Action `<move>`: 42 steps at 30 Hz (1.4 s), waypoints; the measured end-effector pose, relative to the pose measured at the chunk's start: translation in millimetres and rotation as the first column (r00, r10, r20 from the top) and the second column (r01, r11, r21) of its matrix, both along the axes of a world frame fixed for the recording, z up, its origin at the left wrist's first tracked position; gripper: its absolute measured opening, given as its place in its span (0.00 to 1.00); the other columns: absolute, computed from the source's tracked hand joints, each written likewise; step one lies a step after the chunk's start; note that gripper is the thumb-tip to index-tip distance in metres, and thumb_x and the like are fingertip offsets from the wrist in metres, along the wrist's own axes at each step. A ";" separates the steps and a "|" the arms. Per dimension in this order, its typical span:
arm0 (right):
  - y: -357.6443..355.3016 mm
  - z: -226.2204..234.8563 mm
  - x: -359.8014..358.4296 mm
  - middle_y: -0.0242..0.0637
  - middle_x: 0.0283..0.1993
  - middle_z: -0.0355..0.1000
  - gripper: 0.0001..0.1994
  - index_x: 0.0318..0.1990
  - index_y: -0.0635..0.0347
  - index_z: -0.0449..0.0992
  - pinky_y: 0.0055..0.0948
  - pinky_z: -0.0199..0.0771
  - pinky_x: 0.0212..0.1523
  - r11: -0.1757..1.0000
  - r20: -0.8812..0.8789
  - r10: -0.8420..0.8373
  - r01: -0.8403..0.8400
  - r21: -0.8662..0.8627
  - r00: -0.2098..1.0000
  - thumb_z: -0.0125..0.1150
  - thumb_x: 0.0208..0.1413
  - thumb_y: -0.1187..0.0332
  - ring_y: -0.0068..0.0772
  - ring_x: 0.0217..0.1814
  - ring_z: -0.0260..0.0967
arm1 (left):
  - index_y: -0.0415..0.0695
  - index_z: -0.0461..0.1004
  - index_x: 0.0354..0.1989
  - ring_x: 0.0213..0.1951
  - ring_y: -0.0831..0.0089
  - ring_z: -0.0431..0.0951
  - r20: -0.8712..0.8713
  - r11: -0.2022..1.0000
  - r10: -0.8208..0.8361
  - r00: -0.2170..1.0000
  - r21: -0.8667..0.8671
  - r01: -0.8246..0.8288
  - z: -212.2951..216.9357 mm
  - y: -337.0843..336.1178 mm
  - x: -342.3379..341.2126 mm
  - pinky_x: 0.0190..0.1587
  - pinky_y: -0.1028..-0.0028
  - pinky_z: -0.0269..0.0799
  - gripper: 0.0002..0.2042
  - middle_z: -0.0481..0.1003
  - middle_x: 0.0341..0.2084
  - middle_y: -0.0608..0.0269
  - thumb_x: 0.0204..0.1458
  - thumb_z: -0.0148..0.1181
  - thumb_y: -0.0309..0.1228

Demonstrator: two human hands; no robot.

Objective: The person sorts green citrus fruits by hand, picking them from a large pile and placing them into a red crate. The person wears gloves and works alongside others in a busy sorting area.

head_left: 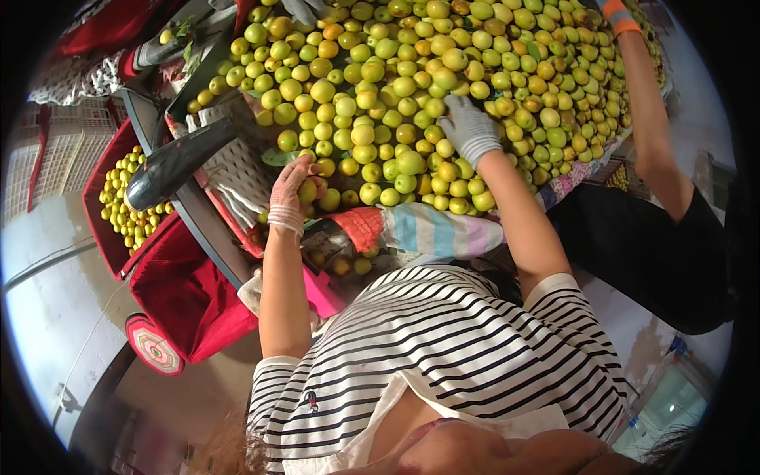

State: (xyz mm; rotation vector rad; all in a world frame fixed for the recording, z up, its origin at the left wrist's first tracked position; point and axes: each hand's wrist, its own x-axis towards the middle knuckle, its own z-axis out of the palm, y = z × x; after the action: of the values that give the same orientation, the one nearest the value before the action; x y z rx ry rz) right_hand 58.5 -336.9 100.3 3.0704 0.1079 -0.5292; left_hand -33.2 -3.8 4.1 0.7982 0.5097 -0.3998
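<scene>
A wide heap of small round yellow-green fruits (363, 133), which look like jujubes, fills the sorting surface before me. Some have brownish patches. My left hand (291, 190), in a pinkish glove, is at the heap's near left edge, its fingers curled around a jujube (307, 191). My right hand (470, 133), in a grey knitted glove, reaches over the middle of the heap. Its fingers are stretched out and touch the fruit, with nothing seen in its grasp. Striped cloth (439, 231) lies along the near edge, with a few jujubes below it.
A dark chute (178, 162) slopes left toward a red-sided bin (99, 176) holding more jujubes. A red cloth bag (186, 289) hangs below. On the right, a co-worker's arm (649, 119) reaches to the heap; another person's grey glove (302, 9) shows at the far edge.
</scene>
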 end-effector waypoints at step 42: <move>94.9 -22.1 -28.6 0.38 0.48 0.72 0.13 0.47 0.52 0.73 0.40 0.75 0.43 0.865 -0.025 0.321 -0.282 0.416 0.947 0.57 0.55 0.63 0.45 0.42 0.74 | 0.40 0.69 0.53 0.24 0.74 0.73 0.077 0.990 0.009 0.997 0.139 -0.020 33.0 26.2 -19.9 0.27 0.75 0.73 0.22 0.74 0.36 0.57 0.56 0.59 0.41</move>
State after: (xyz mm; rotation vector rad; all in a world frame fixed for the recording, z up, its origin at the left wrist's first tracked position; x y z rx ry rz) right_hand 29.8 -242.0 78.2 3.3150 0.7874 -0.7083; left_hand -53.1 22.4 37.1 0.9407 0.4753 -0.3214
